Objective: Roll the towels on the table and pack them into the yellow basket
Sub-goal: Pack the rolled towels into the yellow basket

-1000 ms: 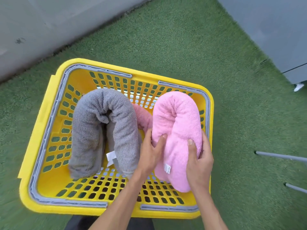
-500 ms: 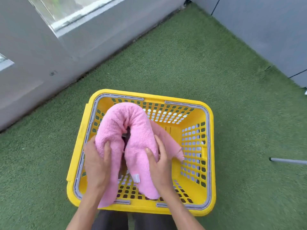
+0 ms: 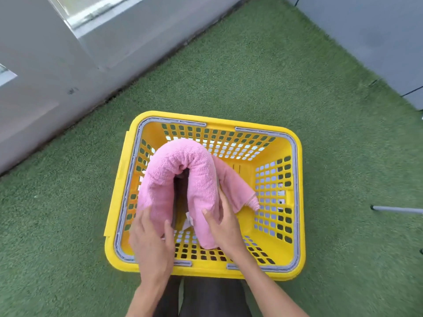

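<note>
The pink towel roll (image 3: pixel 180 179), bent in an arch, now sits against the yellow basket's (image 3: pixel 297 202) left wall, moved from its right side. Left hand (image 3: pixel 152 242) and right hand (image 3: pixel 225 227) each grip one leg. Placement looks near complete.

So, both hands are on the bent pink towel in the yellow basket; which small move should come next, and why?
Probably press the pink towel down toward the basket's left wall. Its bend rises near the rim, with the left hand and right hand gripping its two ends low. A loose flap trails right and would need tucking in afterwards.
</note>
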The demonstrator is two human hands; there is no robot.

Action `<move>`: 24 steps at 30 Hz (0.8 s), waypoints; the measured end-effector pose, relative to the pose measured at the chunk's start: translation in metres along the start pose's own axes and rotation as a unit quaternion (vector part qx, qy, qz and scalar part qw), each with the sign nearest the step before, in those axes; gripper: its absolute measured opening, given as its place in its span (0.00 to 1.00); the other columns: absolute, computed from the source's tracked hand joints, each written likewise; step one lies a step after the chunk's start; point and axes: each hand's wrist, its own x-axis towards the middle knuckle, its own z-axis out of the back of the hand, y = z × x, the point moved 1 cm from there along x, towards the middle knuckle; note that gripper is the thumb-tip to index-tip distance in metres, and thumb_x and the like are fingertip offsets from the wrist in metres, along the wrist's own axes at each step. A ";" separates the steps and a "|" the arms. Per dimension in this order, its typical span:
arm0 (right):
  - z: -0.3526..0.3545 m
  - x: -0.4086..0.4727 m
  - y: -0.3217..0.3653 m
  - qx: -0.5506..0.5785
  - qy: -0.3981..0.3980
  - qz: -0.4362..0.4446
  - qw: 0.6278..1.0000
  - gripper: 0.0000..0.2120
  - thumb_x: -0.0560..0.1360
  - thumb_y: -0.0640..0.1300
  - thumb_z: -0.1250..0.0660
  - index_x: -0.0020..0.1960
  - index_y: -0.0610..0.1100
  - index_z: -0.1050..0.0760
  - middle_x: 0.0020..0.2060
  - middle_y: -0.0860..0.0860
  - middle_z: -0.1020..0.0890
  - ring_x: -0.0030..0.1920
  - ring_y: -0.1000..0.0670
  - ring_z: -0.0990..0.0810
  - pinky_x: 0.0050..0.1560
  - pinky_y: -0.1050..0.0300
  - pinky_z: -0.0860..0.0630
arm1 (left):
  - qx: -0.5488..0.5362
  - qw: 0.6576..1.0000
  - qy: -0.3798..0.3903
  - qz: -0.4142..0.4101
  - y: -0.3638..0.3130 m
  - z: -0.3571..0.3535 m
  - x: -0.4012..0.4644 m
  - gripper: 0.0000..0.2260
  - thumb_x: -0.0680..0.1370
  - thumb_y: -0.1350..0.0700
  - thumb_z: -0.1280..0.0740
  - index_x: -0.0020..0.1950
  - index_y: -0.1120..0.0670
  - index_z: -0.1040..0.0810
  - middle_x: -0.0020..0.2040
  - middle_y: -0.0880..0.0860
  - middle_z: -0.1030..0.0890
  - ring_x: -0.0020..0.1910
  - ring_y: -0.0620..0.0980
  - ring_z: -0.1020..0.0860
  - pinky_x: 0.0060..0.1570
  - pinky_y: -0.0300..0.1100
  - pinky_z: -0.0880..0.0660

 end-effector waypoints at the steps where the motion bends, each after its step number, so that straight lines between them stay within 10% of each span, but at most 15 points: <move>1: 0.002 -0.002 -0.002 0.000 0.003 -0.014 1.000 0.29 0.78 0.55 0.36 0.76 0.59 0.44 0.73 0.64 0.37 0.72 0.65 0.41 0.72 0.59 0.38 | -0.014 0.999 0.021 -0.025 -0.004 0.000 -0.006 0.19 0.78 0.52 0.37 0.67 0.57 0.31 0.62 0.57 0.28 0.62 0.58 0.30 0.60 0.54 0.32; 9: 0.020 -0.004 -0.012 0.013 -0.059 -0.086 0.994 0.20 0.82 0.57 0.48 0.72 0.55 0.34 0.67 0.60 0.29 0.67 0.62 0.32 0.67 0.60 0.33 | -0.180 0.956 0.160 -0.169 -0.067 -0.025 -0.004 0.08 0.81 0.54 0.42 0.59 0.49 0.27 0.53 0.44 0.28 0.53 0.42 0.27 0.54 0.39 0.30; 18: 0.074 0.063 -0.075 -0.024 -0.074 -0.109 0.991 0.19 0.78 0.51 0.36 0.68 0.48 0.30 0.63 0.51 0.24 0.63 0.53 0.26 0.62 0.54 0.26 | -0.295 0.938 0.173 0.050 -0.148 -0.134 -0.008 0.14 0.82 0.52 0.45 0.68 0.49 0.32 0.63 0.43 0.27 0.60 0.34 0.30 0.60 0.31 0.33; 24: 0.074 0.135 -0.122 -0.091 -0.087 -0.089 0.988 0.19 0.76 0.42 0.34 0.67 0.44 0.29 0.63 0.46 0.24 0.64 0.47 0.28 0.66 0.52 0.32 | -0.272 0.937 0.130 0.178 -0.142 -0.226 0.043 0.22 0.84 0.54 0.48 0.77 0.58 0.46 0.78 0.57 0.44 0.76 0.52 0.44 0.72 0.39 0.50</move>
